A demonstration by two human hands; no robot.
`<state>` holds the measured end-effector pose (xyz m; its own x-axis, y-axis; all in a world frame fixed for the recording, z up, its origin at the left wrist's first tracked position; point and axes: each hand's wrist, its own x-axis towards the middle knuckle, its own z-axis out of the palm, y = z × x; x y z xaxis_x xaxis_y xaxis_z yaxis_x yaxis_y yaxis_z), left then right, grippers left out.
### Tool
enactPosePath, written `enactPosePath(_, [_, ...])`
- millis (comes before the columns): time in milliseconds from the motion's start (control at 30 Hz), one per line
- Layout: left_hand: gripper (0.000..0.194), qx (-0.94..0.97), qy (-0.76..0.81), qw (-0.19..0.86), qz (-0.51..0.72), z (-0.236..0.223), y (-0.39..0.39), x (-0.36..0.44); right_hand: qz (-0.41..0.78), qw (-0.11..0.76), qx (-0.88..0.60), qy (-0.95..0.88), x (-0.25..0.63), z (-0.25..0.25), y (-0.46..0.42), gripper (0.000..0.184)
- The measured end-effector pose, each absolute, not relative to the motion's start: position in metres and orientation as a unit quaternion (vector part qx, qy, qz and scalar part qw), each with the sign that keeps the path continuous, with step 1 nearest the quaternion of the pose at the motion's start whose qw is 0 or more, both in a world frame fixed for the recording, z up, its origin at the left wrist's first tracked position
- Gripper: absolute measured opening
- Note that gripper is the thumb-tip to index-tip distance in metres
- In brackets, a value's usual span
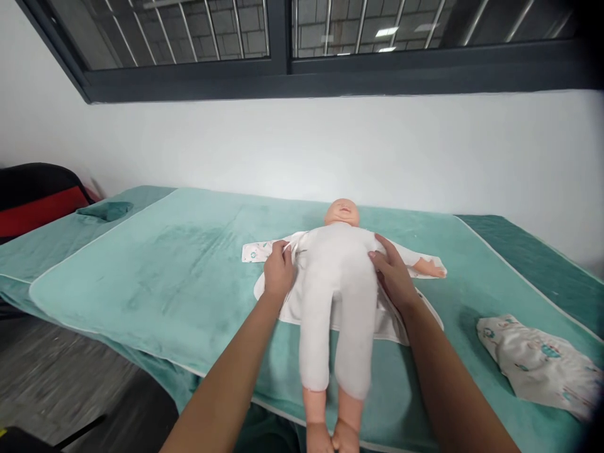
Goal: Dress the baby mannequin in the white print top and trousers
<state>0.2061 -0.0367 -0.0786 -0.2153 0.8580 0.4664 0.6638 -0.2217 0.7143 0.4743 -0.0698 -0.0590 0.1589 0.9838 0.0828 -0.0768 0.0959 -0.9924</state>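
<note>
A baby doll in a white cloth body lies on its back on a teal towel, head toward the wall. Under it lies an opened white printed garment, with one sleeve spread to the left. My left hand is at the doll's left side, its fingers curled on the garment's edge by the doll's arm. My right hand lies on the doll's other side with the fingers stretched flat against its torso. One bare doll hand sticks out to the right.
A folded white printed cloth lies on the towel at the right. A small dark green cloth sits at the far left corner. A black and red bag stands at the left. The wall and a dark window frame are behind.
</note>
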Motion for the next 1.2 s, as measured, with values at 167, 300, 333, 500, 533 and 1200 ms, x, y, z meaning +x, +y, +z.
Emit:
enactPosePath(167, [0.024,0.632,0.578,0.155,0.493,-0.074,-0.041,0.210,0.562,0.510,-0.409,-0.507,0.470,-0.061,-0.073,0.083])
enactPosePath(300, [0.019,0.581,0.557,0.253,0.536,-0.066,-0.040,0.215,0.599,0.485,-0.384,-0.508,0.471,-0.062,-0.073,0.086])
enactPosePath(333, [0.017,0.569,0.556,0.271,0.542,-0.062,-0.039,0.217,0.602,0.482,-0.383,-0.508,0.471,-0.062,-0.073,0.086])
enactPosePath(500, [0.013,0.574,0.551,0.293,0.530,-0.024,-0.029,0.232,0.614,0.454,-0.415,-0.494,0.470,-0.060,-0.061,0.085])
enactPosePath(533, [0.012,0.582,0.550,0.292,0.523,-0.015,-0.028,0.237,0.620,0.447,-0.418,-0.491,0.469,-0.059,-0.058,0.085])
enactPosePath(1200, [0.055,0.690,0.676,-0.003,0.259,-0.061,-0.060,0.155,0.578,0.460,-0.420,-0.527,0.474,-0.067,-0.056,0.078])
